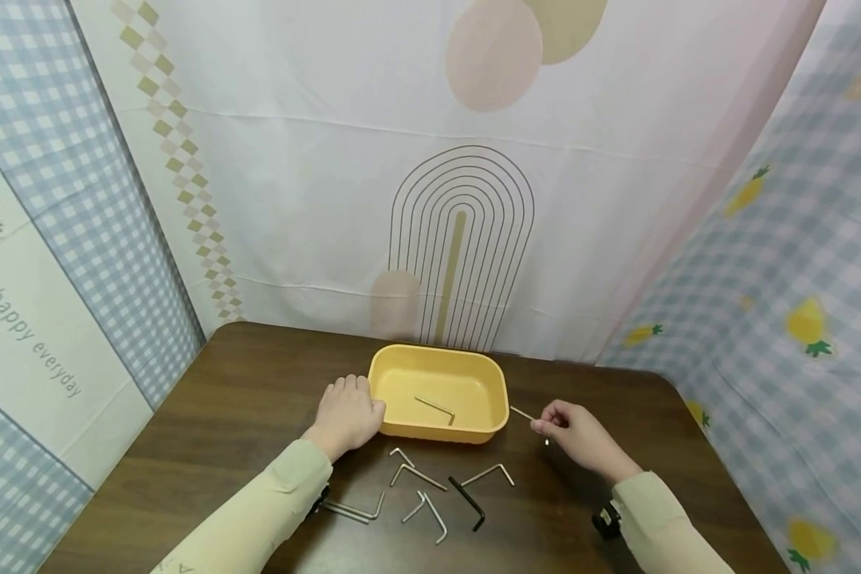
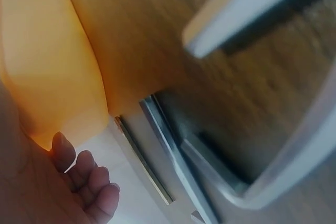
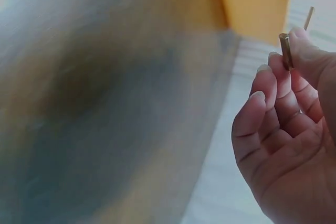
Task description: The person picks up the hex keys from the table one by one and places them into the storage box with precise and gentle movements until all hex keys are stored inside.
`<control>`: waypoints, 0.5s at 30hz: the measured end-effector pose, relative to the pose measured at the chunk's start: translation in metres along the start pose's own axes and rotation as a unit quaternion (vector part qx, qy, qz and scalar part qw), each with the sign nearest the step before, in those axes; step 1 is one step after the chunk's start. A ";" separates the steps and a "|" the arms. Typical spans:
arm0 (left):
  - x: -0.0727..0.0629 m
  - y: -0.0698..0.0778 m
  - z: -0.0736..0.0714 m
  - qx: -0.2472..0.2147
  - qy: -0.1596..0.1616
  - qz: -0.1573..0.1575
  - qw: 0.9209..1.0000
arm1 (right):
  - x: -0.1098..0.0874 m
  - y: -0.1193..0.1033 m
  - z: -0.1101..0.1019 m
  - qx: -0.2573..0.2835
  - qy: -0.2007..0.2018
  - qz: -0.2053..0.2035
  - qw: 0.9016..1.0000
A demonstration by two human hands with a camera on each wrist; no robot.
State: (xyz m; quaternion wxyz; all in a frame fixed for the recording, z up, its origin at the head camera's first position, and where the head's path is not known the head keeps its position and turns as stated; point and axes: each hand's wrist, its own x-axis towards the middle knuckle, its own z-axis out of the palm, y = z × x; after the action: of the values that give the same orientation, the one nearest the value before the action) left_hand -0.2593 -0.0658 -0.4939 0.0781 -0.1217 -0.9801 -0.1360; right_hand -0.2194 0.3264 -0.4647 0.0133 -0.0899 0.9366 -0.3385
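Note:
In the head view my right hand [image 1: 577, 434] pinches a brass-coloured Allen key [image 1: 522, 413] between thumb and fingertips, just right of a yellow plastic bin [image 1: 498, 410]. The right wrist view shows the short end of that key [image 3: 286, 52] sticking out beside the thumb. My left hand [image 1: 347, 414] rests against the bin's left side, its fingers loosely bent in the left wrist view and holding nothing. Inside the bin lies one Allen key [image 1: 434, 405]. Several more lie on the table in front of it, among them a black one [image 1: 466, 502] and a silver one [image 1: 434, 514].
The dark wooden table [image 1: 258, 383] carries the bin near its back edge. Two Allen keys [image 1: 351, 510] lie close to the left wrist. A white patterned curtain [image 1: 294, 199] hangs behind the table, and blue checked cloth [image 1: 782, 319] hangs at the right.

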 end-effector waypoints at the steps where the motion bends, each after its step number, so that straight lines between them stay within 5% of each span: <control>1: 0.000 0.000 -0.001 -0.002 -0.002 0.001 1.000 | 0.003 -0.005 0.000 0.001 0.000 -0.003 1.000; 8: -0.002 -0.004 -0.010 -0.042 -0.047 0.005 0.998 | 0.024 -0.042 0.010 0.013 -0.008 -0.035 0.999; 15: -0.001 -0.008 -0.008 -0.061 -0.055 0.007 0.997 | 0.044 -0.071 0.021 0.007 -0.004 -0.048 0.999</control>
State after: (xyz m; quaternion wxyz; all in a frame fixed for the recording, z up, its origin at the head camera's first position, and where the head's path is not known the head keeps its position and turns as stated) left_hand -0.2595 -0.0756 -0.4882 0.0176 -0.1406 -0.9719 -0.1880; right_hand -0.2495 0.2516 -0.4340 0.0015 -0.1362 0.9286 -0.3452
